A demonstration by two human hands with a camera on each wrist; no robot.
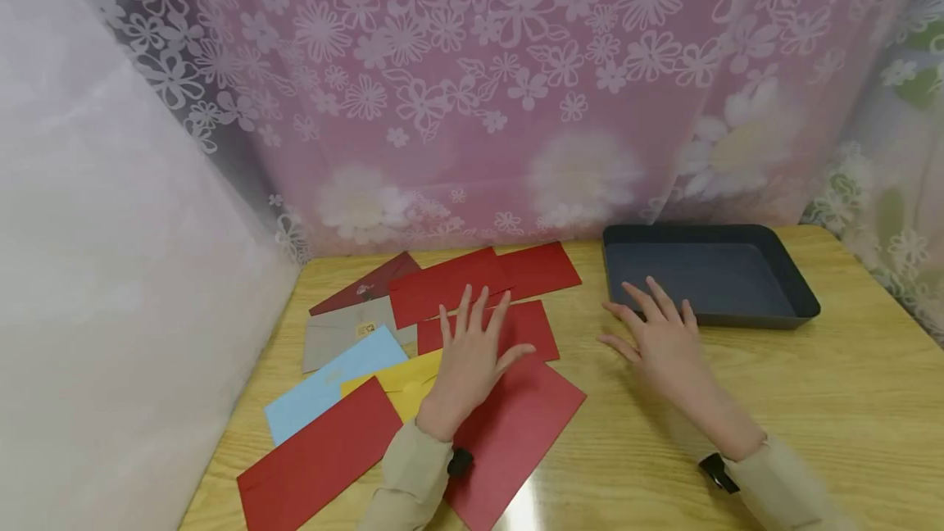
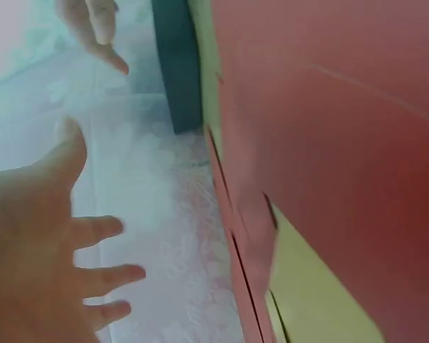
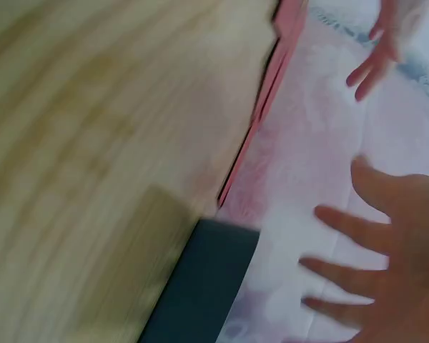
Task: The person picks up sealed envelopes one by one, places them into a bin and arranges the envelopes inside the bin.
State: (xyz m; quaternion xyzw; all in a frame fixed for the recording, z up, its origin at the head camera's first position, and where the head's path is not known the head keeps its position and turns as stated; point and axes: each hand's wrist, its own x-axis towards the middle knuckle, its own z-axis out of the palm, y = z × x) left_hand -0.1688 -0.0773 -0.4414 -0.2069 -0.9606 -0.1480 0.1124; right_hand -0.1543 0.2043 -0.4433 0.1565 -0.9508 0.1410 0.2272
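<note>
My left hand [image 1: 472, 363] hovers over the spread of envelopes with its fingers apart and nothing in them. Below it lie a large red envelope [image 1: 527, 424], a yellow envelope [image 1: 413, 383] partly hidden by the hand, and a smaller red envelope [image 1: 534, 326]. My right hand [image 1: 667, 351], fingers spread and holding nothing, is in the air near the front left corner of a dark rectangular tray [image 1: 800, 319]. In the left wrist view the left fingers [image 2: 114, 275] stand apart from the red paper; in the right wrist view the right fingers [image 3: 350, 275] are likewise free.
More envelopes lie at the left: light blue [image 1: 324, 388], grey [image 1: 320, 334], dark red [image 1: 369, 285], and red ones at the back [image 1: 450, 281] and front left [image 1: 317, 457]. Wood-grain table [image 1: 627, 465] shows between them and the tray. A floral curtain [image 1: 479, 105] hangs behind.
</note>
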